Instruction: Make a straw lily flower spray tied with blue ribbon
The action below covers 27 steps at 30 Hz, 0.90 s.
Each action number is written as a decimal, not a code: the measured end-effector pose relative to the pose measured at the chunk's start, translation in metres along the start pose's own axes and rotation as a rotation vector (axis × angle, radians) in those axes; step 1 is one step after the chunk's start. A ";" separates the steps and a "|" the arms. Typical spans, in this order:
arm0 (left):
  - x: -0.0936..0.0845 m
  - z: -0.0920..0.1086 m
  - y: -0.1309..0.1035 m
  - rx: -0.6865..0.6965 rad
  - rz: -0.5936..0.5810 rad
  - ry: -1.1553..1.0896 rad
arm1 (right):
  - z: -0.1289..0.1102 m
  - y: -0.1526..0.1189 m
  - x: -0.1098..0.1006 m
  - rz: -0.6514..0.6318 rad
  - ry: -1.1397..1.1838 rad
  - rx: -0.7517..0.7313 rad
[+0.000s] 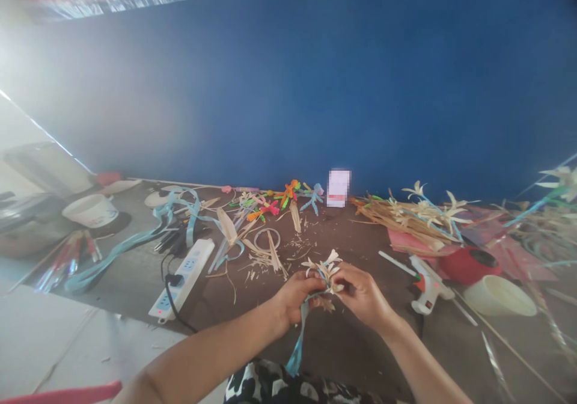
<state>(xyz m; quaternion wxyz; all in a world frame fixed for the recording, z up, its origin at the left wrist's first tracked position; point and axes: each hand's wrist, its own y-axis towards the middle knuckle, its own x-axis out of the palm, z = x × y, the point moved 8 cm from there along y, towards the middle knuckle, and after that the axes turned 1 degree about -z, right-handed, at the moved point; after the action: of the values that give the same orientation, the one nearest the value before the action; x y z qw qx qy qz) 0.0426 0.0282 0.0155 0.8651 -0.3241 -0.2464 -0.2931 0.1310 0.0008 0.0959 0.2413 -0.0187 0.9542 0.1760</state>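
The small flower bunch [331, 262] is a bit below and right of the middle of the frame, held up over the brown bench [360, 356]. It looks very light. The petals look dry and thin, so they may bend a little and then crack or rip if they are squeezed hard. They do not look slippery. The best place to hold it seems to be low down, where the petals meet the stem, with a soft pinch. The blue ribbon [299, 347] looks soft and floppy, so it could slide or twist if it is not kept snug.

The petals are creamy white, long and pointy, and they spread out like little stars. There is some blue in between them. The ribbon hangs from the bunch down to the bottom of the frame, and it is pale blue.

The left hand [292, 300] is mostly closed, with its thumb and fingers around the low part of the bunch. The right hand [363, 296] has its fingers curled in and its tips pinched on the right side of the flowers. Just what those tips pinch is too small to tell.

A white glue gun [430, 293] lies at the lower right, and dry scraps [265, 264] lie near the middle
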 end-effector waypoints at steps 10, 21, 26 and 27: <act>0.001 0.001 -0.002 0.013 0.022 0.016 | 0.000 -0.006 -0.002 -0.031 -0.016 -0.022; 0.012 0.027 -0.010 0.182 -0.072 0.233 | 0.044 -0.021 0.019 -0.089 0.746 0.564; 0.018 0.028 -0.011 0.192 -0.091 0.202 | 0.041 -0.019 0.024 -0.077 0.840 0.603; 0.018 0.028 -0.012 0.196 -0.091 0.203 | 0.041 -0.019 0.025 -0.075 0.843 0.604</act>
<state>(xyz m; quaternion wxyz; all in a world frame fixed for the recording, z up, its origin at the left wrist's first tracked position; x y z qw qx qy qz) 0.0411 0.0345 0.0501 0.8989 -0.1952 -0.1995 -0.3379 0.1302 -0.0015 0.0445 -0.1632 -0.0516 0.9754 -0.1387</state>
